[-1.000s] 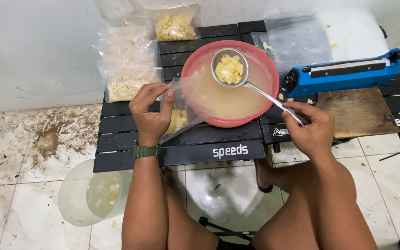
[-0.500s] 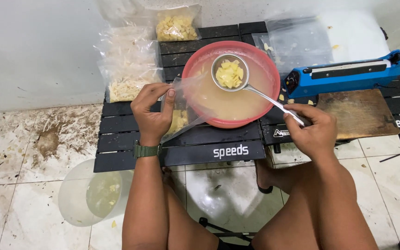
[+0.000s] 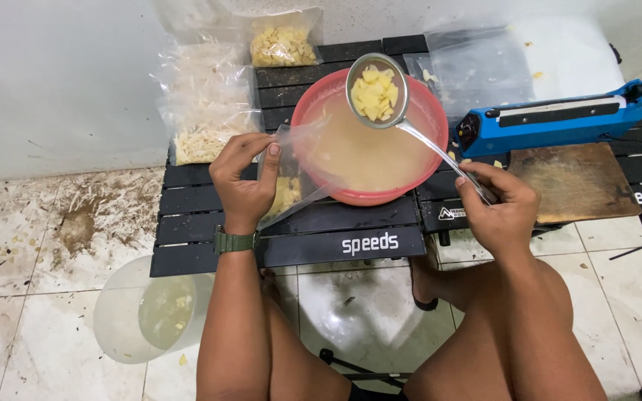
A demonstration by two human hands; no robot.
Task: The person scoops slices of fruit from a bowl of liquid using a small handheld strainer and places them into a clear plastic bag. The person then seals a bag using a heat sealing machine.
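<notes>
Ladle [image 3: 377, 92], filled with yellow chunks, is gripped by right hand [image 3: 498, 208]; handle slants down-right. Bag [image 3: 285, 182] is pinched by left hand [image 3: 243, 178].

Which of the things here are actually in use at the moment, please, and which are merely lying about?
In use: ladle in right hand; open bag in left hand; red bowl.

Lying about: blue sealer; wooden board; filled bags; bucket.
</notes>
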